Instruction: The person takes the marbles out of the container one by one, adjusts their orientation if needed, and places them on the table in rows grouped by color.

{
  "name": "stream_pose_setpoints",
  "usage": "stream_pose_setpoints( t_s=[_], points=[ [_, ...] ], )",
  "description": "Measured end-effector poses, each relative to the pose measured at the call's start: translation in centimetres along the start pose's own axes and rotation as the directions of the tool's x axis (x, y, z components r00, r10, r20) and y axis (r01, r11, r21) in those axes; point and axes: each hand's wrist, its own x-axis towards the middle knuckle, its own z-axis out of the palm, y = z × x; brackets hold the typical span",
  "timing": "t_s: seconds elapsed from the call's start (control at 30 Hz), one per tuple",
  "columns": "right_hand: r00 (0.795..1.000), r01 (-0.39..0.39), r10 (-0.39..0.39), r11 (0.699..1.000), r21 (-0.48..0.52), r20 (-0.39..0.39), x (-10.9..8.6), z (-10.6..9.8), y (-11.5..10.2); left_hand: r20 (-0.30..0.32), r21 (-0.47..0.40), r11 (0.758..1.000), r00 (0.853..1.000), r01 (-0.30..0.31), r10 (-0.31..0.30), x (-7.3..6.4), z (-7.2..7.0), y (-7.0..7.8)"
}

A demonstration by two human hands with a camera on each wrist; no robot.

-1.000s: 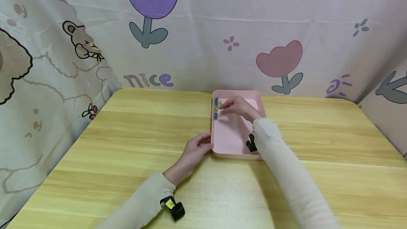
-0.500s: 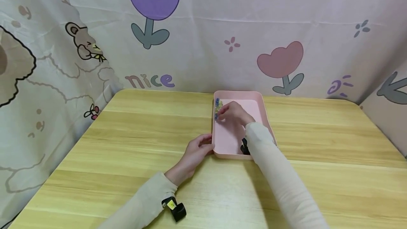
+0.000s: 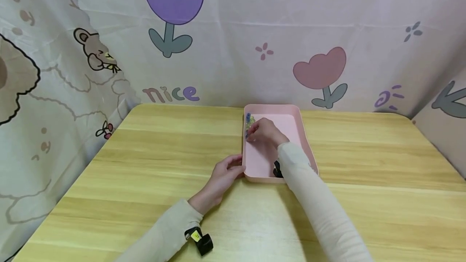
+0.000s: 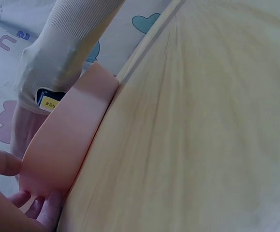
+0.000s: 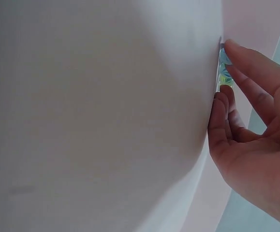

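Wooden bench (image 3: 109, 165), pink tray (image 3: 263, 180) beneath right hand (image 3: 267, 130), fingers pinching blue bead (image 5: 224, 55), left hand (image 3: 222, 175) relaxed, touching tray's near left corner

**Grained wood, smooth plastic, creased cloth**

The tabletop (image 3: 145, 165) looks like wood or wood-look laminate, streaked with grain and smooth, with a soft gloss toward the front edge. The pink tray (image 3: 260, 167) appears to be smooth moulded plastic, more satin than shiny. The small blue pieces (image 5: 225, 55) and yellow-green pieces (image 5: 225, 80) look translucent and glassy. Behind hangs a printed backdrop (image 3: 233, 15) of matt, lightly creased cloth. The right sleeve (image 3: 324, 205) is soft knit, finely ribbed in the left wrist view. The black wrist device (image 3: 204, 245) seems plastic.
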Motion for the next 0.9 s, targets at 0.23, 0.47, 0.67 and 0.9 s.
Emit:
stream_pose_setpoints(
  t_s=[0.23,0.47,0.67,0.9],
  points=[
    [1.0,0.019,-0.019,0.999,-0.026,0.002,0.1,0.1,0.3,0.0,-0.002,1.0,1.0,-0.009,0.009,-0.1,0.0,-0.1],
    [0.999,0.005,-0.011,0.986,0.166,0.038,-0.2,-0.6,1.4,-0.001,-0.004,1.0,1.0,-0.003,0.003,-0.2,0.0,0.0],
    [0.998,-0.025,0.007,0.963,0.268,0.067,-0.2,-1.2,2.3,0.0,0.001,1.0,1.0,0.01,-0.01,-0.3,0.1,0.0],
    [0.997,-0.045,0.013,0.897,0.439,0.077,-0.2,-1.6,2.6,-0.009,0.009,1.0,1.0,0.007,-0.007,-0.3,0.2,0.2]
  ],
)
